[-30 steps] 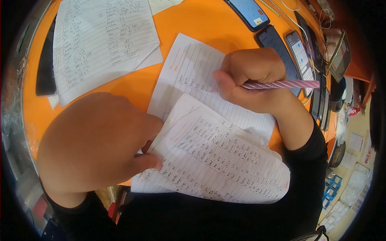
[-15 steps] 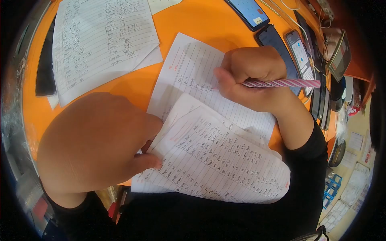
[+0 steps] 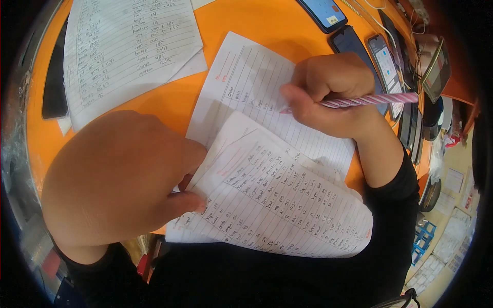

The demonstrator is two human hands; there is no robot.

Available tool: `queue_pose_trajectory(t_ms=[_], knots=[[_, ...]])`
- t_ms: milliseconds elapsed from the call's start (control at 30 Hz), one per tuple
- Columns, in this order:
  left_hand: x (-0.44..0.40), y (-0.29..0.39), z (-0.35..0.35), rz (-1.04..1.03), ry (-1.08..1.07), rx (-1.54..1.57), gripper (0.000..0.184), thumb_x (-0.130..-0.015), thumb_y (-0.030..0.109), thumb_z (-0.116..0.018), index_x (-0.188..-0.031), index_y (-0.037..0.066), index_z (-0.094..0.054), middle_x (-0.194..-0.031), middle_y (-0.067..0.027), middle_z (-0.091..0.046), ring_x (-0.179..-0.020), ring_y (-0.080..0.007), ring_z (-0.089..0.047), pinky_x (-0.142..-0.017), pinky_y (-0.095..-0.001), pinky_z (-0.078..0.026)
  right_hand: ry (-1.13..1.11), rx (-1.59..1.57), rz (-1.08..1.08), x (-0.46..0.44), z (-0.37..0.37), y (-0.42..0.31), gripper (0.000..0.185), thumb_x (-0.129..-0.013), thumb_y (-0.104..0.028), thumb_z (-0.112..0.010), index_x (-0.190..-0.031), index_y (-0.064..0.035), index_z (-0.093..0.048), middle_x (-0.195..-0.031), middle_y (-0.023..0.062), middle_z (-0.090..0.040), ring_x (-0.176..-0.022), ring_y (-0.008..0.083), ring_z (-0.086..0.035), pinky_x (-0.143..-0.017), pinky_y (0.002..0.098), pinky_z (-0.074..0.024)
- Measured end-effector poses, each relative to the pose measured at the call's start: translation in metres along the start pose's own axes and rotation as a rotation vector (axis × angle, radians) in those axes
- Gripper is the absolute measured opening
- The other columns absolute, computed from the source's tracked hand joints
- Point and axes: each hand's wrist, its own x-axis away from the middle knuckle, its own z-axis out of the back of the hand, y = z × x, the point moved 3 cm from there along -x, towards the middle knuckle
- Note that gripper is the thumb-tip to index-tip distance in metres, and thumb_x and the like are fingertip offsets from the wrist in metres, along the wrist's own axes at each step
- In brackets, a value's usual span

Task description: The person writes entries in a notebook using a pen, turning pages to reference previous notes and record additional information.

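A pink striped pen (image 3: 377, 99) is gripped in my right hand (image 3: 331, 95), its tip down on a lined sheet (image 3: 308, 136) beside a short column of handwritten words. My left hand (image 3: 123, 177) pinches the left edge of a second sheet (image 3: 272, 200) between thumb and fingers. That sheet is covered in handwritten names and numbers, lies over the lower part of the first, and curls at its right end.
Another written sheet (image 3: 128, 51) lies at the upper left, over a dark flat device (image 3: 55, 77). Several phones, one a blue-screened phone (image 3: 323, 13), line the right side of the orange table (image 3: 246, 18), with cables among them.
My right hand has shifted slightly right and up with the pen. The view has moved a little. Another word shows in the written column. My left hand keeps its hold on the sheet.
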Motion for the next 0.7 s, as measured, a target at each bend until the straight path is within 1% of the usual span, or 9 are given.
queue_pose_trajectory(t_ms=[100,200,300,400,500,600,700], knots=[[0.0006,-0.0013,-0.0013,0.001,0.019,0.023,0.032,-0.070,0.033,-0.085,-0.079,0.006,-0.071,-0.067,-0.0067,-0.069,-0.058,-0.0206,-0.067,-0.058,-0.0264,-0.048,0.018,-0.027,-0.005,0.0010,-0.0004,0.0015,0.038,-0.079,0.001,-0.072,-0.060,-0.0098,-0.041,-0.057,0.0062,-0.057,-0.049,0.0140,-0.060,-0.043,0.0209,-0.0374],[0.0011,-0.0018,-0.0022,0.010,0.038,0.041,0.032,-0.070,0.034,-0.085,-0.079,0.006,-0.071,-0.068,-0.0068,-0.070,-0.058,-0.0208,-0.067,-0.058,-0.0264,-0.048,0.012,0.043,0.036,0.0007,0.0003,-0.0022,0.038,-0.079,0.000,-0.072,-0.059,-0.0099,-0.041,-0.057,0.0059,-0.057,-0.048,0.0145,-0.060,-0.044,0.0206,-0.0379],[0.0006,-0.0018,-0.0012,0.003,0.041,0.028,0.033,-0.070,0.035,-0.085,-0.078,0.006,-0.071,-0.068,-0.0070,-0.070,-0.058,-0.0209,-0.067,-0.057,-0.0266,-0.047,-0.024,0.030,0.011,-0.0020,0.0007,-0.0018,0.038,-0.078,0.001,-0.072,-0.058,-0.0102,-0.041,-0.057,0.0052,-0.057,-0.048,0.0149,-0.059,-0.044,0.0206,-0.0383],[0.0000,-0.0009,0.0000,-0.027,0.060,0.002,0.033,-0.070,0.035,-0.085,-0.076,0.006,-0.071,-0.068,-0.0070,-0.070,-0.057,-0.0212,-0.067,-0.057,-0.0267,-0.047,0.056,-0.064,0.001,0.0009,-0.0042,0.0001,0.036,-0.082,-0.004,-0.071,-0.060,-0.0074,-0.042,-0.056,0.0026,-0.041,-0.046,0.0115,-0.040,-0.045,0.0245,-0.0301],[0.0012,0.0003,0.0020,-0.039,0.066,-0.003,0.033,-0.070,0.035,-0.085,-0.075,0.006,-0.070,-0.068,-0.0071,-0.070,-0.057,-0.0215,-0.067,-0.056,-0.0268,-0.047,0.035,-0.083,-0.003,0.0005,-0.0034,0.0010,0.036,-0.082,-0.003,-0.070,-0.060,-0.0072,-0.042,-0.056,0.0036,-0.041,-0.046,0.0129,-0.042,-0.046,0.0251,-0.0311],[0.0002,0.0016,0.0038,-0.029,0.037,-0.009,0.032,-0.070,0.034,-0.085,-0.076,0.006,-0.070,-0.068,-0.0073,-0.070,-0.057,-0.0215,-0.067,-0.056,-0.0268,-0.047,-0.034,0.026,0.024,-0.0025,-0.0010,-0.0016,0.036,-0.076,0.001,-0.072,-0.057,-0.0100,-0.043,-0.057,0.0051,-0.055,-0.048,0.0161,-0.057,-0.044,0.0224,-0.0383],[-0.0006,0.0013,0.0034,-0.031,0.028,0.005,0.032,-0.070,0.033,-0.085,-0.077,0.006,-0.071,-0.069,-0.0071,-0.070,-0.057,-0.0210,-0.067,-0.056,-0.0265,-0.047,-0.026,0.001,0.038,-0.0027,-0.0005,-0.0015,0.034,-0.075,0.002,-0.071,-0.058,-0.0092,-0.045,-0.057,0.0054,-0.054,-0.047,0.0168,-0.056,-0.044,0.0229,-0.0384]])
